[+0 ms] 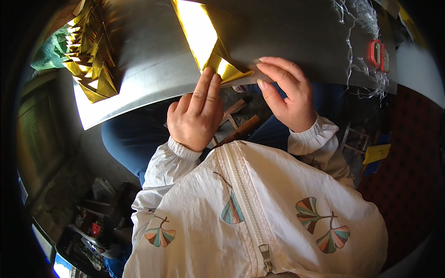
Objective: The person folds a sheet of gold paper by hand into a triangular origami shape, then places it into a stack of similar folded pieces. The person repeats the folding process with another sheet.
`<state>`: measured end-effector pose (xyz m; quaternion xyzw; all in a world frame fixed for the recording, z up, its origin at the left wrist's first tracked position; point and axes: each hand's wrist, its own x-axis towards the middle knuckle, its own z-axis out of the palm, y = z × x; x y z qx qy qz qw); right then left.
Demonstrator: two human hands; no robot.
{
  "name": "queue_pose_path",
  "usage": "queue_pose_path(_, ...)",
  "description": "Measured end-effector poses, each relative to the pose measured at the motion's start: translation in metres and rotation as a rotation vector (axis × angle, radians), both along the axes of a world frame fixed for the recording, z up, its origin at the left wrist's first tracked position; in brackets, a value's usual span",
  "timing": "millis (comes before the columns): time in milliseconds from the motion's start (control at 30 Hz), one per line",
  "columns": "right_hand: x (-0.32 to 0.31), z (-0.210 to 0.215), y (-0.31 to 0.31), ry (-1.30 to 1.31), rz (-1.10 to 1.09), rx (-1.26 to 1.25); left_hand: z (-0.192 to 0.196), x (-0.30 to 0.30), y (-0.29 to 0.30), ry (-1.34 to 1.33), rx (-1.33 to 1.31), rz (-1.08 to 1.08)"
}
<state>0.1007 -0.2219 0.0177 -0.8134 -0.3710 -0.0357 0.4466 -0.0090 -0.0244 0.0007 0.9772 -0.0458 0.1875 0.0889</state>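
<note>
A sheet of shiny gold foil paper (197,32), folded at its near end into a pointed flap, lies at the front edge of the grey table. My left hand (197,111) presses the near fold with two outstretched fingers; its other fingers are bent. Nothing is gripped in it. Beside the flap's right tip hovers my right hand (289,95), thumb and fingers apart and holding nothing. To the left stands a row of folded gold paper pieces (95,69), nested one into another.
Red-handled scissors (378,55) lie at the table's right side among white plastic strings (366,21). Green plastic (51,51) sits beyond the folded pieces on the left. Below the table's front edge (153,99) are my knees and a wooden stool frame (236,127).
</note>
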Motion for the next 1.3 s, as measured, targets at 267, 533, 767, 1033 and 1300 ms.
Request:
queue_pose_path(267, -0.004, 0.0, 0.023, 0.001, -0.093, -0.047, 0.0, 0.001, -0.002, 0.009, -0.028, 0.013)
queue_pose_path(533, 0.001, -0.001, 0.042, 0.03, -0.159, -0.08, 0.008, -0.001, 0.002, 0.077, -0.155, -0.006)
queue_pose_path(767, 0.002, 0.004, 0.046, 0.111, -0.188, -0.112, 0.016, 0.002, 0.01, 0.105, -0.239, -0.011)
queue_pose_path(1033, 0.007, 0.007, 0.048, 0.145, -0.196, -0.148, 0.009, 0.003, 0.005, 0.095, -0.156, -0.074)
queue_pose_path(1300, 0.009, 0.009, 0.053, 0.159, -0.194, -0.18, -0.002, 0.003, 0.005, 0.094, -0.137, -0.084)
